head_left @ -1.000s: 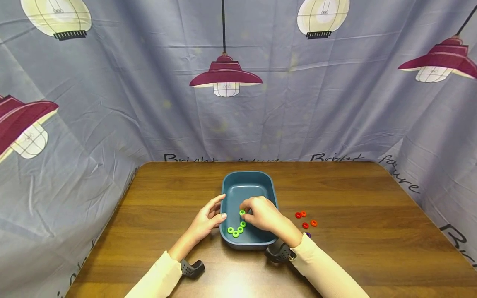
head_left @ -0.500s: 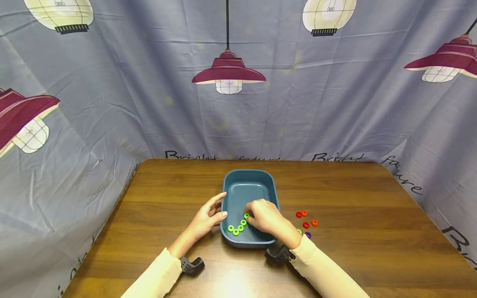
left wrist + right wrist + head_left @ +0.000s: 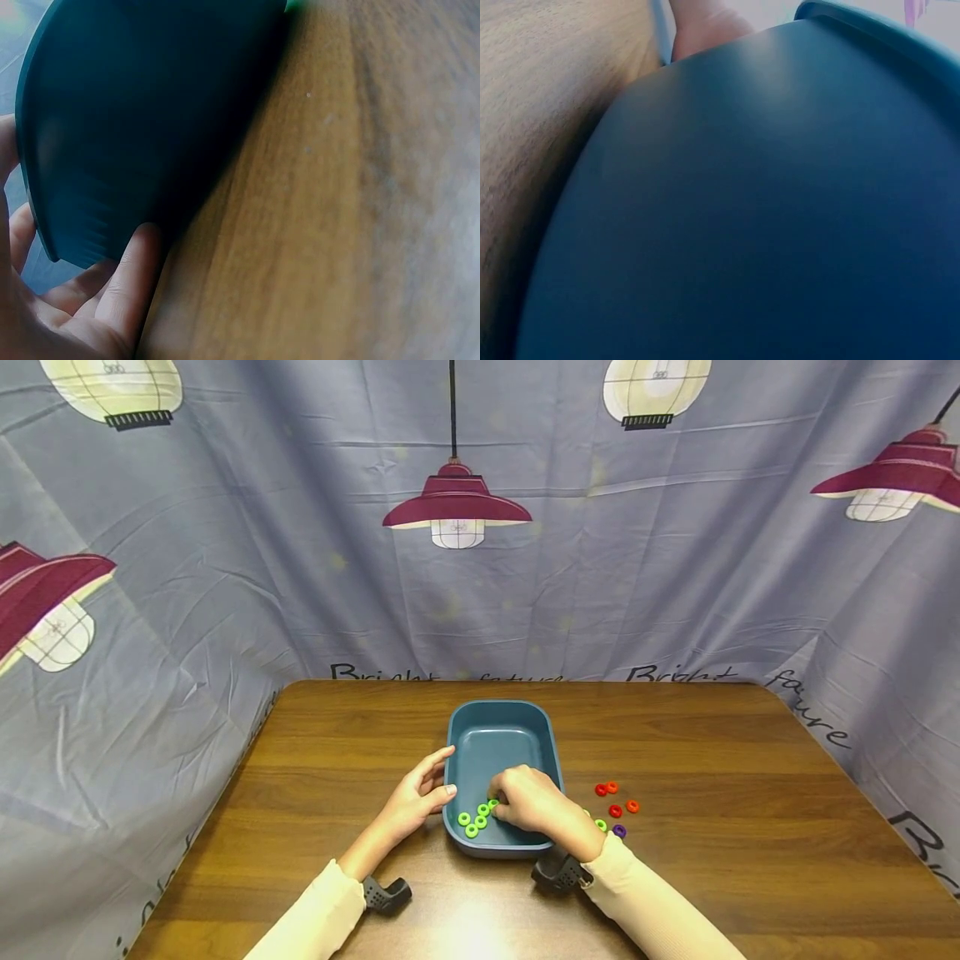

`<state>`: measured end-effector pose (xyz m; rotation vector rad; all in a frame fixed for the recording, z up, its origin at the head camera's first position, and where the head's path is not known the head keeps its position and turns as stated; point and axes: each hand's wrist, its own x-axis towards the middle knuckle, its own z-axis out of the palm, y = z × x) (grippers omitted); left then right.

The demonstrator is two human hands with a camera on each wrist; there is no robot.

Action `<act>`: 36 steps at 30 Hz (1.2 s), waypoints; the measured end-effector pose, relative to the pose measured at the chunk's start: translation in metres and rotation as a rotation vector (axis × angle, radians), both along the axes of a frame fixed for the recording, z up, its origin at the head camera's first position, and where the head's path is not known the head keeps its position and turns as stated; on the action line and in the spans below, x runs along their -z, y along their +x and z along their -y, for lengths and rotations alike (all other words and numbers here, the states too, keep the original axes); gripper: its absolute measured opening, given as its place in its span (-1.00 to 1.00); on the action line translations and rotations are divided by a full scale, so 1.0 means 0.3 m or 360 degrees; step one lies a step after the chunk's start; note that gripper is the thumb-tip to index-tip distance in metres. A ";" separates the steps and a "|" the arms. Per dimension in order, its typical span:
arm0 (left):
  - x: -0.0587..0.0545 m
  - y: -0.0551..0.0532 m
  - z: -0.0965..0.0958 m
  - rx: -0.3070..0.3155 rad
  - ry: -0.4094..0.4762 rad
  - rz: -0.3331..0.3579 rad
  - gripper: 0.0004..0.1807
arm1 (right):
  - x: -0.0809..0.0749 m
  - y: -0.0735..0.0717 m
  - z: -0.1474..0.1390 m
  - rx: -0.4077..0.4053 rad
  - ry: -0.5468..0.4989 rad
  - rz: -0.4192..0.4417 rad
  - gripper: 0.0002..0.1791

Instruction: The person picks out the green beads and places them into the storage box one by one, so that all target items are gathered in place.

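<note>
A blue-green plastic bin (image 3: 498, 743) stands on the wooden table. My left hand (image 3: 412, 797) holds its left wall, with fingertips at the rim and other fingers against the outer side, as the left wrist view shows. Inside the bin, my right hand (image 3: 525, 797) pinches a small green ring (image 3: 493, 805) near the floor; its fingertips are partly hidden. Several more green rings (image 3: 481, 822) lie in a bent row in the bin's near left part, beside the pinched one. The right wrist view shows mostly the outer wall of the bin (image 3: 742, 187).
Right of the bin lie loose rings on the table: red (image 3: 615, 811), orange (image 3: 632, 807), purple (image 3: 619, 832) and green (image 3: 601, 825), the green ones partly behind my right forearm. A printed curtain (image 3: 480, 602) hangs behind the table (image 3: 697, 743).
My right hand has brought the green ring nearer to me, down to the end of the row. Rings in the row have shifted slightly. My left hand stays at the bin's wall.
</note>
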<state>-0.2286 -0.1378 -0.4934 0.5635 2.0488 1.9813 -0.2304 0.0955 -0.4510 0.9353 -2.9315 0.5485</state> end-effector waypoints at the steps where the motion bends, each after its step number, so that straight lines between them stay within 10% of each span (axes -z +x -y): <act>1: 0.002 0.000 0.001 -0.0001 -0.0002 0.0003 -0.24 | 0.001 0.000 0.000 -0.0014 -0.0007 -0.0001 -0.84; 36: 0.007 -0.005 0.001 -0.0004 -0.0014 0.0020 -0.25 | 0.001 -0.017 -0.006 -0.0314 -0.0055 0.0111 -0.91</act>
